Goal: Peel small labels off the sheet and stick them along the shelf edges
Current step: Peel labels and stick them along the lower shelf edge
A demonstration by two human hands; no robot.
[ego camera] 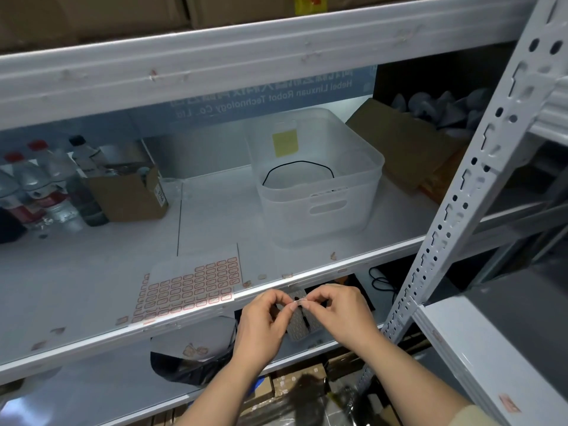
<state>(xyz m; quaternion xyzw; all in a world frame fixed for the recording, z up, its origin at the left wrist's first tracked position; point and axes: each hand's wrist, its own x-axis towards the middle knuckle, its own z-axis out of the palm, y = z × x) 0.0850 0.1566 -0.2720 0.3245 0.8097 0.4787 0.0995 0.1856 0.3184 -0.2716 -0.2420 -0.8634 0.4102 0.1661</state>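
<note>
**A small label held between both hands below the shelf edge**

A small label (298, 299) is pinched between the fingertips of the left hand (264, 321) and the right hand (338, 315). The two hands are brought together just in front of and slightly below the front edge of the middle shelf (307, 276), with thumbs and forefingers closed on the label from either side. The label is seen as a thin, pale strip, and its print cannot be made out.

The label sheet (190, 290) is laid flat on the white shelf, to the left of the hands, with its lower edge at the shelf's front lip. Rows of red-outlined labels are shown over most of it; the upper left part is bare backing. Several single labels (287, 275) are stuck along the shelf's front edge just above the hands, and more are scattered on the shelf surface at the far left (58, 330).

Further back on the shelf, a translucent plastic bin (319, 186) is set, with a black loop of cord and a yellow note seen through its walls. To the left, a small cardboard box (129, 195) is placed beside a group of plastic bottles (46, 186). A flat brown carton (405, 149) is leaned behind the bin on the right. A perforated grey upright (455, 204) of the rack is crossed diagonally over the right side of the view.
</note>
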